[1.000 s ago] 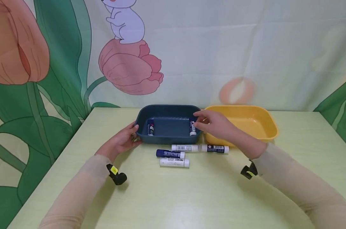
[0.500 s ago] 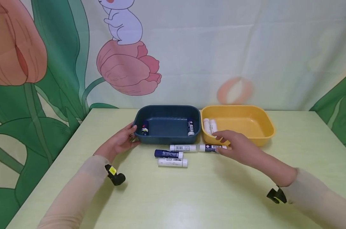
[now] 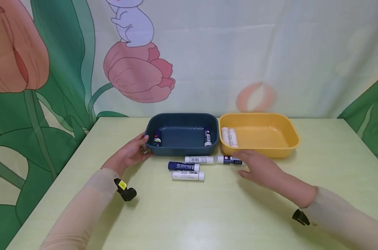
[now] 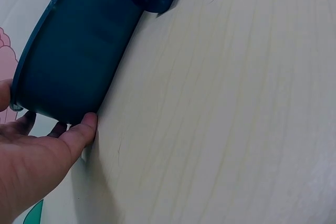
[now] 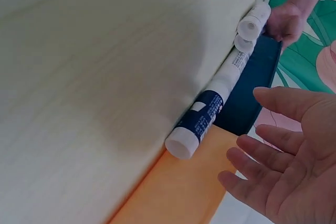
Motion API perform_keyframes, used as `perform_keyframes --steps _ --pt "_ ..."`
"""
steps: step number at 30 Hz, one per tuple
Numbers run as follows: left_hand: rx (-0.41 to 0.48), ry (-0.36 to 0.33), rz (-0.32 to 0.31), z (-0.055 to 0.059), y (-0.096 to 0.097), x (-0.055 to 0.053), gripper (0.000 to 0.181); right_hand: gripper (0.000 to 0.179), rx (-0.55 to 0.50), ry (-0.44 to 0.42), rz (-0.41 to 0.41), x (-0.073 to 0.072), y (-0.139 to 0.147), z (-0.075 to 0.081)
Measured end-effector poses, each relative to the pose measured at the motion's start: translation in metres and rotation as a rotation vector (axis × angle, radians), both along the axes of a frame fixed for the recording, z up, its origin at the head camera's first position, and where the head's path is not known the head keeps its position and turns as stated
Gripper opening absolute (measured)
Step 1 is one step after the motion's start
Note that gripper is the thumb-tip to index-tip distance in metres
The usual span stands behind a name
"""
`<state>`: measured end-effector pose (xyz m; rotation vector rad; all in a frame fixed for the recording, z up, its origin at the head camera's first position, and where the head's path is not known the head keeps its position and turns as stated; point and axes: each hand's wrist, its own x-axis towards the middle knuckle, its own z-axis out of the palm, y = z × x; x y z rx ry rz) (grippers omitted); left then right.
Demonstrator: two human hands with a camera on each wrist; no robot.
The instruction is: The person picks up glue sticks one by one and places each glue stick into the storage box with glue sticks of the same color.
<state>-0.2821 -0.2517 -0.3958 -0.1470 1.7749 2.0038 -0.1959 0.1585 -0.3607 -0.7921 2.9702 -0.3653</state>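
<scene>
My left hand holds the left end of the dark blue bin, thumb on the rim and fingers against the outer wall. Inside the bin, a navy glue stick lies at each side. My right hand hovers with spread fingers in front of the yellow bin, nothing in its grasp. Nearest to it is a navy-labelled glue stick, partly covered by the hand in the head view. Left of that lie a white glue stick, a navy glue stick and another white glue stick.
Two white glue sticks lie at the left end inside the yellow bin. Both bins stand side by side at the back of the pale table, before a printed cloth backdrop.
My right hand has left the glue stick at the blue bin's right side and moved right and nearer. The glue stick at that bin's left has rolled slightly left. My left hand stays put.
</scene>
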Motion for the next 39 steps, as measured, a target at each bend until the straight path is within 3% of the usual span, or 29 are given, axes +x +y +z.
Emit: perform_keyframes --steps 18,29,39 --pt "-0.004 -0.009 0.002 0.002 0.001 0.000 0.061 0.046 0.122 0.112 0.057 -0.019 -0.022 -0.018" --pt "-0.002 0.002 -0.003 0.000 0.000 0.001 0.062 0.028 0.110 0.228 0.095 -0.021 -0.023 -0.027" --pt "-0.006 0.014 -0.013 -0.001 -0.001 0.001 0.061 0.024 0.150 0.143 0.054 -0.021 -0.024 -0.029"
